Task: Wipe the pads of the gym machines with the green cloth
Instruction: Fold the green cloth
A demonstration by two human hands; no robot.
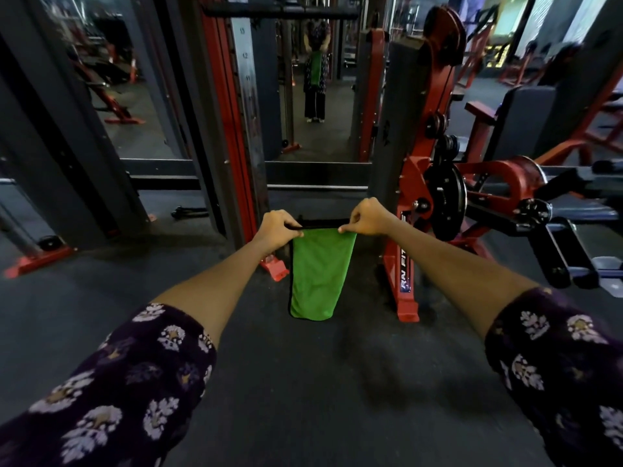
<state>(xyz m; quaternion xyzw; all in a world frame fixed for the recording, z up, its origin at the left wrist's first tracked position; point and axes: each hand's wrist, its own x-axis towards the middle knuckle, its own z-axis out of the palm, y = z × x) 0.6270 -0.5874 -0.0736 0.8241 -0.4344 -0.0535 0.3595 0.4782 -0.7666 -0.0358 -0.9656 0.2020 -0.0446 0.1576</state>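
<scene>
Both hands, left (278,227) and right (369,218), pinch the cloth's (318,274) top corners, spreading it; wiping seems unstarted, so next it likely needs carrying to a pad (526,121).

A dark rubber floor (303,382) is seen underfoot, dimly lit. Straight ahead a wall mirror (317,96) is framed by dark uprights, and beside it a numbered steel strip (247,96) is fixed to a red column (232,129); more red frames are reflected in the mirror panel (135,96) to the left. On the right a red and black plate-loaded machine (435,183) is stood on the floor, with a black weight plate (445,200) hung on it, and brighter windows (539,21) are glimpsed far behind it.
</scene>
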